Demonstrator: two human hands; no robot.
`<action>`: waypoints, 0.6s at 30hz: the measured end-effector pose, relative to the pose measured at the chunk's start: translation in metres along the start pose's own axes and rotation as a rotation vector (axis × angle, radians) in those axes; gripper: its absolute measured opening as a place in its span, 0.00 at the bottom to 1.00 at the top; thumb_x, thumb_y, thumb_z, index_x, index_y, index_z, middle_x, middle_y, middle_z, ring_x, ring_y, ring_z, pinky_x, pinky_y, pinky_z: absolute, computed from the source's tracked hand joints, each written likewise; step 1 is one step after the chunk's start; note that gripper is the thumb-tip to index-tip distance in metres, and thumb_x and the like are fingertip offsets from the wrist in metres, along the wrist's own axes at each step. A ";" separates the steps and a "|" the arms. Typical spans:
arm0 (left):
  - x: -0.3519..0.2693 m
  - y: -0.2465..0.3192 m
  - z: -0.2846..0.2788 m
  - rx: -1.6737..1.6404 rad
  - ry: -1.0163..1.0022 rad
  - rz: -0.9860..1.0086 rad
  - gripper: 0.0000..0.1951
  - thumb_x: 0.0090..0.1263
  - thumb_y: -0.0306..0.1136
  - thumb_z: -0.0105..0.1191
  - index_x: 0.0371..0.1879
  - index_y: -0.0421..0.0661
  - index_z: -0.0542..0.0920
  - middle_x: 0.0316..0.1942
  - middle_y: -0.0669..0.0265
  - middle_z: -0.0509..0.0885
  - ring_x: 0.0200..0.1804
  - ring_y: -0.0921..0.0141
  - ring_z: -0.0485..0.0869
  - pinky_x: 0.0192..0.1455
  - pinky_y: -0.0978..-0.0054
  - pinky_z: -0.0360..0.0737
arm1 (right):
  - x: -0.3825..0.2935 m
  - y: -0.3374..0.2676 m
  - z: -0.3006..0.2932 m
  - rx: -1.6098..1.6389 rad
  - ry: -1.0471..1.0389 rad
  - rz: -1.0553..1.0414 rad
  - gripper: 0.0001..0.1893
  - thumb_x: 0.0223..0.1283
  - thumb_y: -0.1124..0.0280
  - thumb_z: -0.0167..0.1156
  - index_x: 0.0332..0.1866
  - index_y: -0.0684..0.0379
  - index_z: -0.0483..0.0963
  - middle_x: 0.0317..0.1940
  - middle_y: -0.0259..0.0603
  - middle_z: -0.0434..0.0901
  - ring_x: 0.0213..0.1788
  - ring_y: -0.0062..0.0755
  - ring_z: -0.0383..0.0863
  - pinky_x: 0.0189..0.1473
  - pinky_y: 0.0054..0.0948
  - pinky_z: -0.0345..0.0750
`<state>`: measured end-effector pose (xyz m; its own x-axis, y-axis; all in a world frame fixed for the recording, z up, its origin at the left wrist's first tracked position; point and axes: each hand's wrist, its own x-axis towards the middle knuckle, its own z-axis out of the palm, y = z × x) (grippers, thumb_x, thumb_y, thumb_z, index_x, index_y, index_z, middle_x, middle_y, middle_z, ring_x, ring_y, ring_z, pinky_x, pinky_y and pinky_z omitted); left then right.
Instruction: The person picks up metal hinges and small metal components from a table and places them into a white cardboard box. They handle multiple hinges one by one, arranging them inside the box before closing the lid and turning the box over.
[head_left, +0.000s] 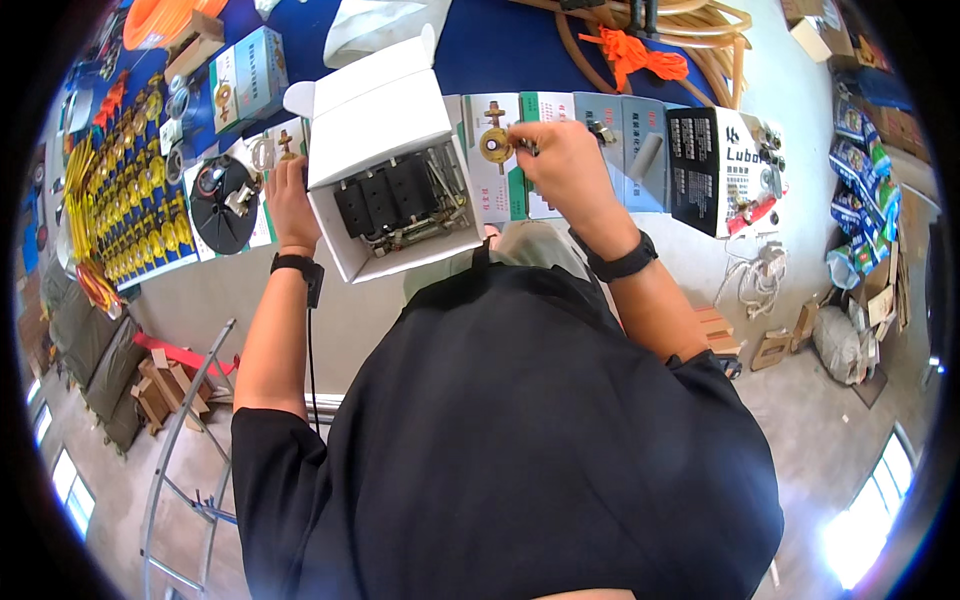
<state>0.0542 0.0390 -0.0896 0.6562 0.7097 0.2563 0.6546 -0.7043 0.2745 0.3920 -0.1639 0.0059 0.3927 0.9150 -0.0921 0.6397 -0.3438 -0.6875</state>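
An open white cardboard box (390, 112) with its lid flap raised stands before me, tilted towards my body. Inside it lie several black blocks (386, 199) and slim metal parts (450, 195) along the side and bottom. My left hand (291, 202) rests against the box's left side, its fingers partly hidden behind it. To the right of the box, my right hand (562, 169) pinches a small dark metal piece (529, 147) above printed boxes, beside a picture of a brass regulator (495, 144).
Left stand a black round disc (223, 202), rows of yellow brass valves (139, 195) and a blue-white carton (249, 79). Right are a black-and-white carton (694, 169) bearing small fittings, coiled tan hose (705, 22) and an orange tied bundle (626, 56). A metal ladder (176, 450) stands at lower left.
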 end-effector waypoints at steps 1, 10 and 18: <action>0.001 0.001 -0.001 0.005 0.006 0.008 0.17 0.68 0.38 0.58 0.53 0.45 0.79 0.47 0.59 0.80 0.53 0.53 0.78 0.59 0.58 0.73 | 0.000 0.008 0.009 -0.070 -0.034 -0.062 0.10 0.58 0.75 0.65 0.44 0.60 0.88 0.25 0.51 0.85 0.33 0.54 0.88 0.44 0.41 0.83; -0.002 0.004 -0.001 0.022 0.035 -0.008 0.14 0.70 0.37 0.58 0.50 0.46 0.79 0.46 0.62 0.81 0.53 0.55 0.79 0.57 0.59 0.73 | -0.004 -0.011 0.022 -0.261 -0.063 -0.196 0.07 0.63 0.71 0.63 0.42 0.60 0.84 0.41 0.51 0.83 0.38 0.56 0.88 0.41 0.47 0.85; -0.001 0.007 -0.002 -0.015 0.037 -0.044 0.12 0.68 0.29 0.58 0.49 0.49 0.79 0.46 0.63 0.81 0.54 0.56 0.79 0.58 0.59 0.74 | -0.024 -0.075 0.019 -0.363 -0.402 -0.412 0.06 0.60 0.75 0.61 0.42 0.58 0.80 0.38 0.46 0.84 0.36 0.48 0.90 0.36 0.42 0.86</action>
<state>0.0572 0.0331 -0.0866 0.6126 0.7399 0.2780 0.6763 -0.6727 0.3001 0.3216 -0.1564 0.0456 -0.1616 0.9696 -0.1839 0.8934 0.0646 -0.4447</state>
